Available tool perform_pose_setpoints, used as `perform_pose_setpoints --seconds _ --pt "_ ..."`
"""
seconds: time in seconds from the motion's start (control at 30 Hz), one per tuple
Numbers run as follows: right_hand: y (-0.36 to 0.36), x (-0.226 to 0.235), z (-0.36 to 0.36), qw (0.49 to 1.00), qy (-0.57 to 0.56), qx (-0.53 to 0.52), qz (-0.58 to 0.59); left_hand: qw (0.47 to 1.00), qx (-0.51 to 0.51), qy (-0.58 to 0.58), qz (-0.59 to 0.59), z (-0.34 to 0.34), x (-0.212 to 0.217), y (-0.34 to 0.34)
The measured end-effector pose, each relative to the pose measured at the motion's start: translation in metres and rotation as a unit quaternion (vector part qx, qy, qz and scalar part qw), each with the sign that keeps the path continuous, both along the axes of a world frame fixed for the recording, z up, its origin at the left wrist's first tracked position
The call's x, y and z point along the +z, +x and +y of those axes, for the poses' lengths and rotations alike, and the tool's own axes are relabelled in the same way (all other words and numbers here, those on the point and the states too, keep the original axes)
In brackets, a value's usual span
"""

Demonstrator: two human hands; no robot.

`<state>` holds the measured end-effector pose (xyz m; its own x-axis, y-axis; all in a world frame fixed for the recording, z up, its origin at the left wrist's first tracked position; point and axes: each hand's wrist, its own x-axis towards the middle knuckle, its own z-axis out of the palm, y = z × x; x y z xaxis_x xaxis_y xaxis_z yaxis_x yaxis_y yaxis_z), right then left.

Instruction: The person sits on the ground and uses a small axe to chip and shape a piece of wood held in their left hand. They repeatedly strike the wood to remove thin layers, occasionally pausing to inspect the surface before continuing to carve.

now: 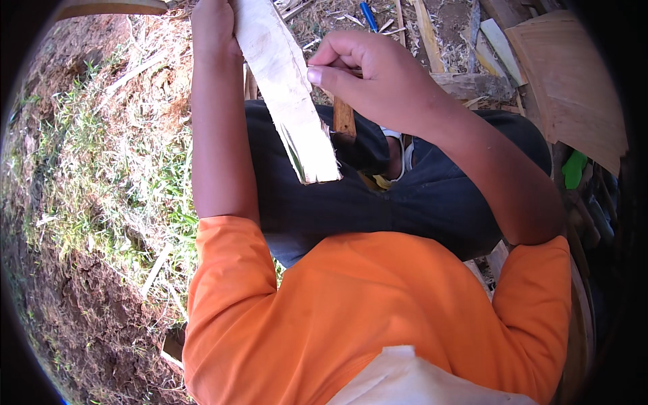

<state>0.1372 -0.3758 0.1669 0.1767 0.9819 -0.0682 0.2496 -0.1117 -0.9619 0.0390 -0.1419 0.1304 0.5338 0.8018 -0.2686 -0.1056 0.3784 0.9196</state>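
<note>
A pale, rough-hewn wooden board (pixel 287 84) slants from the top edge down over my lap, its lower end split and jagged. My left hand (pixel 214 25) grips it by its left side near the top; most of those fingers are hidden. At the board's right edge, my right hand (pixel 368 64) is closed, with thumb and forefinger pinched together against the wood. What they pinch is too small to make out. Just below that hand a brown wooden handle (pixel 344 120) shows; its other end is hidden, and I cannot tell whether the hand holds it.
Wood shavings and offcuts litter the ground ahead, with a blue-handled tool (pixel 368 17) among them. Stacked brown wooden sheets (pixel 570 88) stand at the right, above a bright green object (pixel 574 169). Grass and bare soil (pixel 101 202) lie on the left. My dark trousers (pixel 324 209) are under the board.
</note>
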Motion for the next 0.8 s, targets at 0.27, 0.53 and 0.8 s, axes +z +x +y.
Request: perform_pose_setpoints --seconds 0.27,0.53,0.8 --pt "0.008 -0.014 -0.001 0.998 -0.053 0.020 0.035 0.998 -0.054 -0.020 0.011 0.001 0.001 0.000" --pt "-0.009 -0.034 -0.003 0.979 -0.098 0.020 -0.179 0.908 0.041 0.349 0.229 -0.020 -0.008 0.034" --pt "-0.023 -0.044 0.015 0.985 0.006 -0.121 -0.120 0.954 0.089 0.181 0.222 0.019 -0.040 0.027"
